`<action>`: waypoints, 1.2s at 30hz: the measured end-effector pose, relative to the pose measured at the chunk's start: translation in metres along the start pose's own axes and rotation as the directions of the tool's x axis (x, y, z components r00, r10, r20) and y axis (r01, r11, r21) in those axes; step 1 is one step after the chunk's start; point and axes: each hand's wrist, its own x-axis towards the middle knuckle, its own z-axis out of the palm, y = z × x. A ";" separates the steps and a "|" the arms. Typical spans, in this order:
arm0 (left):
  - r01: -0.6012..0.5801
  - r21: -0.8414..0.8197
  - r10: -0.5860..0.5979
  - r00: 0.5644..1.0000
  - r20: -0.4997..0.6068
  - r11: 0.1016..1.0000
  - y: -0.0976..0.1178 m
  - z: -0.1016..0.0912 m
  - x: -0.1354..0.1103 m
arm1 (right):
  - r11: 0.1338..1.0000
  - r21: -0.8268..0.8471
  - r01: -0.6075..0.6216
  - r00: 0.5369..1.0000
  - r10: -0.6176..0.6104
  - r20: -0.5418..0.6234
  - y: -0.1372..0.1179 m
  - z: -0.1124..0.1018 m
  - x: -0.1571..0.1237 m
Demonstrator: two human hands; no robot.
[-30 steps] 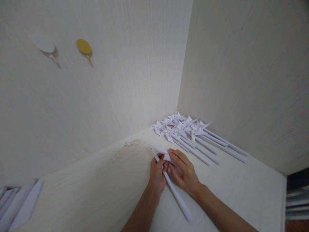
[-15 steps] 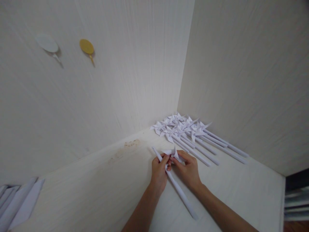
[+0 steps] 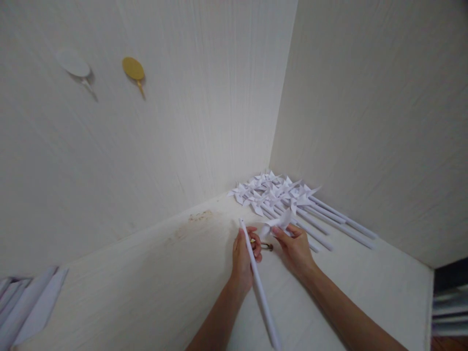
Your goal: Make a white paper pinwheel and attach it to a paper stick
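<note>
My left hand [image 3: 243, 258] is closed around a rolled white paper stick [image 3: 260, 287], whose top end has a small dark mark or hole. A small brass-coloured metal piece with a loop [image 3: 268, 246] sticks out by the left fingers; its kind and whether it is gripped are unclear. My right hand [image 3: 295, 246] pinches a white paper pinwheel head [image 3: 277, 223] between thumb and fingers. A gap separates this pinwheel head from the stick. Just beyond the hands lies a pile of white paper pinwheels [image 3: 270, 192], several of them on paper sticks.
Two walls meet behind the pinwheel pile. On the left wall are a white hook [image 3: 75, 63] and a yellow hook [image 3: 133, 69]. White paper rolls and sheets [image 3: 32, 307] lie at the left edge of the white surface [image 3: 146, 292]. Stacked items [image 3: 451, 307] show beyond its right edge.
My hands have moved apart. The right hand has carried the pinwheel head away to the right, while the stick in my left hand has turned steeper. The brass piece has come into view.
</note>
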 end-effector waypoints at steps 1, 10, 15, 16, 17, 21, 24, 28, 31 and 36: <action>0.009 -0.005 -0.009 1.000 0.006 1.000 0.001 0.000 0.000 | 0.994 0.092 -0.054 0.998 0.052 0.024 -0.001 -0.001 0.001; 0.076 0.076 -0.083 0.992 0.095 0.994 0.003 0.005 -0.005 | 0.745 0.464 -0.479 0.862 0.297 0.412 0.002 -0.009 0.004; 0.101 0.127 -0.124 0.974 0.190 0.987 0.002 0.007 -0.008 | 0.703 0.483 -0.522 0.830 0.289 0.476 0.009 -0.015 0.007; 0.104 0.128 -0.129 0.971 0.200 0.986 0.001 0.007 -0.008 | 0.709 0.479 -0.518 0.829 0.280 0.483 0.009 -0.014 0.007; 0.105 0.132 -0.131 0.969 0.208 0.986 0.000 0.007 -0.007 | 0.718 0.470 -0.514 0.826 0.267 0.496 0.009 -0.014 0.007; 0.098 0.162 -0.135 0.962 0.238 0.982 -0.002 0.006 -0.005 | 0.787 0.353 -0.506 0.750 0.200 0.630 0.006 -0.009 0.004; 0.099 0.199 -0.149 0.955 0.256 0.975 -0.002 0.005 -0.004 | 0.837 0.260 -0.482 0.693 0.183 0.698 0.004 -0.007 0.003; 0.100 0.201 -0.152 0.953 0.262 0.974 -0.002 0.004 -0.003 | 0.847 0.269 -0.459 0.728 0.185 0.660 0.005 -0.009 0.004; 0.096 0.193 -0.147 0.952 0.270 0.977 -0.003 0.003 -0.001 | 0.843 0.292 -0.451 0.768 0.200 0.609 0.006 -0.011 0.005; 0.094 0.192 -0.144 0.952 0.271 0.977 -0.003 0.002 0.001 | 0.848 0.297 -0.439 0.789 0.207 0.579 0.006 -0.013 0.006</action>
